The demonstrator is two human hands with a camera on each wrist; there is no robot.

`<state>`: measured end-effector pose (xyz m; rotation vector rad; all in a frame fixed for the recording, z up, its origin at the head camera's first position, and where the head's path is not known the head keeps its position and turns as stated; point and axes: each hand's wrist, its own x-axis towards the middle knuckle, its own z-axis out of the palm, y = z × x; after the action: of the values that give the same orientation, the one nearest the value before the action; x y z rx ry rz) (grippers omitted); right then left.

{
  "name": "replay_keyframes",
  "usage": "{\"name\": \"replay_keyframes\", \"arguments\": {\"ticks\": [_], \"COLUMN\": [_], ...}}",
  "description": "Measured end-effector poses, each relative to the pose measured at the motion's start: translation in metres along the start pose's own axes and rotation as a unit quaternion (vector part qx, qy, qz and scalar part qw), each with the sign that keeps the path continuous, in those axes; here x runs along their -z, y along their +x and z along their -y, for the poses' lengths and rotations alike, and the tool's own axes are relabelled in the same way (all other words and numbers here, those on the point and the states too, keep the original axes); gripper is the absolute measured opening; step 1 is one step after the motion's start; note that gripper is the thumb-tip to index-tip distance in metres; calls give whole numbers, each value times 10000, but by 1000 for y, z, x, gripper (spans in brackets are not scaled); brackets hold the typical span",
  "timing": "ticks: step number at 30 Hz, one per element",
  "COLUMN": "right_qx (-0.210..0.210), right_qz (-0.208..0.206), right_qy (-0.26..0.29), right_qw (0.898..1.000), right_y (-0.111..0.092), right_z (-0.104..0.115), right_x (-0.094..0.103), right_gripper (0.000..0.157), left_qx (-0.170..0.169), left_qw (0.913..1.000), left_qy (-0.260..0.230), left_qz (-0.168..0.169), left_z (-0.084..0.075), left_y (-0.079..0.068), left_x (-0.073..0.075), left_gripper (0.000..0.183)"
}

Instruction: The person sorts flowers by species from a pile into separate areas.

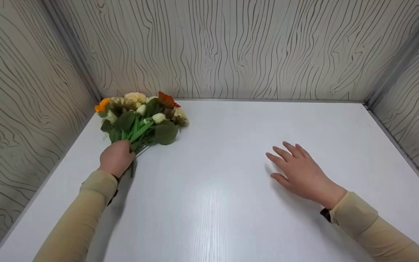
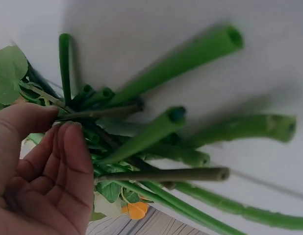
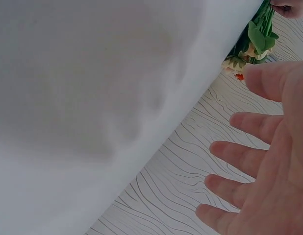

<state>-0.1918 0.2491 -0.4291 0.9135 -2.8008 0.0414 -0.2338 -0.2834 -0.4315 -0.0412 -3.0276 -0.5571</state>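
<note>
A bouquet of flowers (image 1: 142, 118) with orange, cream and white blooms and green leaves lies at the back left of the white table. My left hand (image 1: 116, 158) grips its stems just below the leaves. In the left wrist view, thumb and fingers close around part of the bunch, and several cut green and brown stem ends (image 2: 156, 142) stick out past the hand. Over the right side of the table my right hand (image 1: 302, 174) is spread, palm down, holding nothing. The right wrist view shows its fingers (image 3: 239, 156) apart from one another, with the bouquet far off at the top.
The white table (image 1: 209, 203) is bounded by a wood-grain patterned back wall (image 1: 224, 51), a left wall (image 1: 16, 94) and a right wall (image 1: 416, 94). Grey metal strips run along the corners. The blooms lie close to the back left corner.
</note>
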Motion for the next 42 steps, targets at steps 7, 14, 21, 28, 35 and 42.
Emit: {"name": "replay_keyframes", "arguments": {"ticks": [7,14,21,28,35,42], "right_qx": [-55,-81,-127,-308,-223,-947], "right_qz": [-15,-13,-21,-303,-1417,-1472], "right_qy": [27,25,20,326,1222,3361], "right_qw": [10000,10000,9999,9985,9821,9254], "right_y": [-2,-4,-3,-1,10,33], "right_z": [-1,-1,-1,-1,6,31], "right_x": [-1,0,1,4,11,33], "right_gripper": [56,56,55,49,30,20], "left_qx": [4,-57,115,1,-289,-806], "left_qw": [9996,9937,9724,9381,9078,8696], "left_qy": [-267,-1064,-2182,-3344,-4108,-4740], "left_qz": [108,332,819,907,795,1123], "left_z": [-4,-9,-24,-59,-112,-168], "left_y": [1,1,-4,-9,-20,-36], "left_x": [6,20,26,15,2,-17], "left_gripper": [33,37,27,25,24,22]}}
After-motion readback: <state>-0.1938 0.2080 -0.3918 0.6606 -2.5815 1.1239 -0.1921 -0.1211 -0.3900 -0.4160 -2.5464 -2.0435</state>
